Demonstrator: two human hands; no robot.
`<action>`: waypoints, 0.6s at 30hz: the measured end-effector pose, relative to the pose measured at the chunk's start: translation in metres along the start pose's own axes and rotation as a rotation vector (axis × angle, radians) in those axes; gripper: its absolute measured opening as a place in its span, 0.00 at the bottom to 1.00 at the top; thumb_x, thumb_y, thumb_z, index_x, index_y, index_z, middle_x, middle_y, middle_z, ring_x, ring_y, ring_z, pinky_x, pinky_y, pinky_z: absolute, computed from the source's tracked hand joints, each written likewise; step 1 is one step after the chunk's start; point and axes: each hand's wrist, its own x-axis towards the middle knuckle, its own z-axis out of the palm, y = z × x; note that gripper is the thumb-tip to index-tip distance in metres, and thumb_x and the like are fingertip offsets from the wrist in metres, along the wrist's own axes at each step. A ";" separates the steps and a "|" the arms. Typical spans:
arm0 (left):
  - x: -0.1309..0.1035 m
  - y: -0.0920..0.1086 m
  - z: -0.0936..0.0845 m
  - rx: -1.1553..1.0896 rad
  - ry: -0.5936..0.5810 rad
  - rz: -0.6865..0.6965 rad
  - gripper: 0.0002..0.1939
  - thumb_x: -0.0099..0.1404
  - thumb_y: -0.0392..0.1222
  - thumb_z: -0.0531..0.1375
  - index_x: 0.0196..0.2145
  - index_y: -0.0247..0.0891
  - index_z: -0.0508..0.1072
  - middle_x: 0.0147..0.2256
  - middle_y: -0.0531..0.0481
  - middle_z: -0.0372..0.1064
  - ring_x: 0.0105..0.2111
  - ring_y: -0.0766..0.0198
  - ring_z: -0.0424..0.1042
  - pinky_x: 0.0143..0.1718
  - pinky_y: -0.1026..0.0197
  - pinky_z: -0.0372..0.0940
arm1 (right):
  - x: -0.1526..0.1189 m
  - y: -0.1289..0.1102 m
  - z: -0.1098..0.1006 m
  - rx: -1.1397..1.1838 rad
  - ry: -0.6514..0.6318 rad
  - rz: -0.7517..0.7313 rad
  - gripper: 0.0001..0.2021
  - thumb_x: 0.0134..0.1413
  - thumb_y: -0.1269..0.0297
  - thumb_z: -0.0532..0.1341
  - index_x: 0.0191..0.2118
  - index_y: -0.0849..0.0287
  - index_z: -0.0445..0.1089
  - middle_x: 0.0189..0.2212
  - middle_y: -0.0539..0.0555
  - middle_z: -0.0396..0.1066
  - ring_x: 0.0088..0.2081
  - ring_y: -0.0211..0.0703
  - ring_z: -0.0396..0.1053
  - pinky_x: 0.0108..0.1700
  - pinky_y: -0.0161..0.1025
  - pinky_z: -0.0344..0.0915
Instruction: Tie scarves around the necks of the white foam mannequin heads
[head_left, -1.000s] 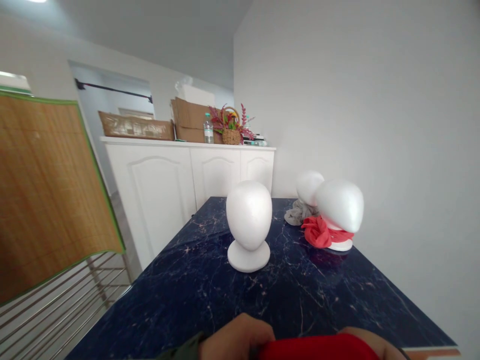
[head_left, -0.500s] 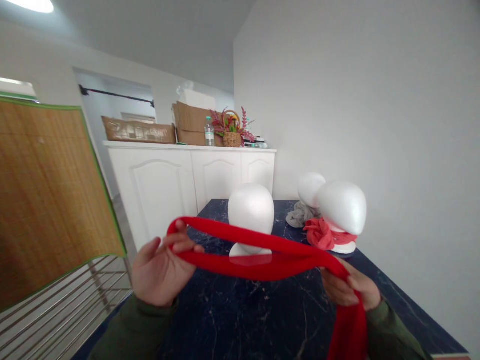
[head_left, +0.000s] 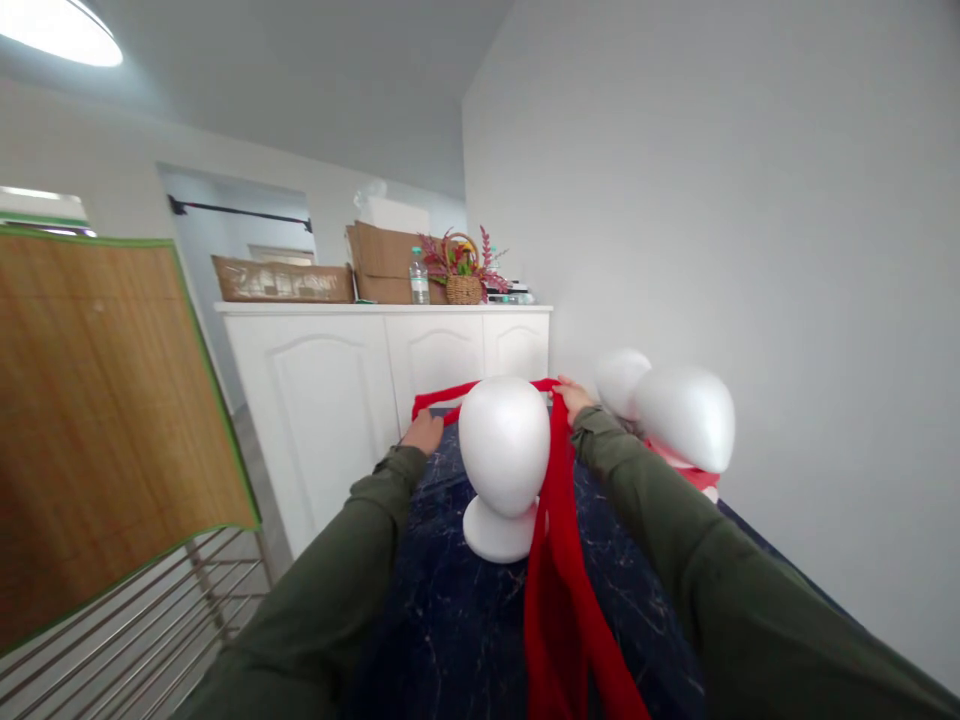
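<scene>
A white foam head [head_left: 504,445] stands upright on its round base on the dark blue marbled table [head_left: 465,620]. Behind it runs a red scarf [head_left: 559,520], held stretched between both hands, its middle hidden by the head. At the left, my left hand [head_left: 424,432] is closed on the looped end. My right hand [head_left: 574,396] grips the scarf to the right of the head, and from there the long tails hang down past the head's right side toward the near edge.
Two more foam heads [head_left: 686,415] stand at the right by the wall, the nearer with a coral cloth [head_left: 697,474] round its neck. Behind is a white cabinet [head_left: 322,400] with boxes, a bottle [head_left: 419,277] and a flower basket [head_left: 463,289]. A metal rack [head_left: 157,610] stands left.
Both hands have moved forward, carrying the red scarf from in front of the middle foam head to behind it. The arms now reach out on either side of the head.
</scene>
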 end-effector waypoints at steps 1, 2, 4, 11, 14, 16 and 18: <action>-0.008 -0.013 0.010 0.074 -0.055 -0.011 0.15 0.60 0.43 0.53 0.43 0.33 0.64 0.42 0.45 0.64 0.39 0.61 0.66 0.40 0.52 0.62 | -0.002 0.018 0.002 -0.048 0.016 0.016 0.10 0.54 0.72 0.51 0.42 0.64 0.61 0.25 0.49 0.64 0.24 0.30 0.63 0.27 0.30 0.62; -0.017 -0.026 0.020 0.141 -0.107 -0.018 0.14 0.60 0.42 0.53 0.41 0.32 0.65 0.40 0.44 0.65 0.38 0.60 0.67 0.40 0.52 0.62 | -0.006 0.036 0.002 -0.099 0.028 0.028 0.09 0.54 0.69 0.52 0.41 0.64 0.62 0.28 0.50 0.65 0.26 0.31 0.64 0.29 0.32 0.63; -0.036 -0.050 0.036 0.251 -0.189 -0.007 0.11 0.59 0.39 0.54 0.36 0.27 0.67 0.35 0.37 0.68 0.37 0.54 0.68 0.39 0.51 0.60 | -0.020 0.071 -0.001 -0.205 0.041 0.034 0.08 0.53 0.66 0.55 0.38 0.64 0.64 0.33 0.52 0.66 0.31 0.35 0.65 0.33 0.37 0.64; -0.073 -0.096 0.046 0.464 -0.287 0.093 0.11 0.61 0.38 0.46 0.38 0.31 0.63 0.34 0.36 0.69 0.37 0.53 0.69 0.36 0.57 0.58 | -0.074 0.155 -0.039 -0.514 0.051 -0.049 0.21 0.42 0.61 0.59 0.45 0.62 0.62 0.44 0.59 0.65 0.47 0.46 0.61 0.50 0.41 0.55; -0.072 -0.095 0.040 0.494 -0.291 0.115 0.13 0.61 0.38 0.44 0.41 0.30 0.60 0.36 0.35 0.69 0.37 0.54 0.69 0.36 0.58 0.58 | -0.090 0.172 -0.049 -0.829 -0.009 -0.144 0.33 0.41 0.51 0.58 0.52 0.67 0.55 0.52 0.64 0.56 0.54 0.52 0.53 0.55 0.46 0.47; -0.075 -0.090 0.038 0.505 -0.307 0.124 0.12 0.60 0.36 0.45 0.40 0.29 0.60 0.34 0.36 0.69 0.36 0.56 0.69 0.34 0.59 0.57 | -0.099 0.177 -0.052 -1.053 -0.077 -0.130 0.41 0.38 0.44 0.57 0.55 0.70 0.52 0.54 0.67 0.53 0.55 0.57 0.49 0.55 0.51 0.44; -0.081 -0.084 0.037 0.511 -0.327 0.149 0.11 0.60 0.36 0.46 0.39 0.30 0.61 0.32 0.38 0.69 0.35 0.57 0.69 0.33 0.60 0.57 | -0.107 0.177 -0.054 -1.162 -0.148 -0.088 0.46 0.35 0.41 0.57 0.55 0.73 0.50 0.53 0.69 0.53 0.54 0.60 0.50 0.54 0.52 0.45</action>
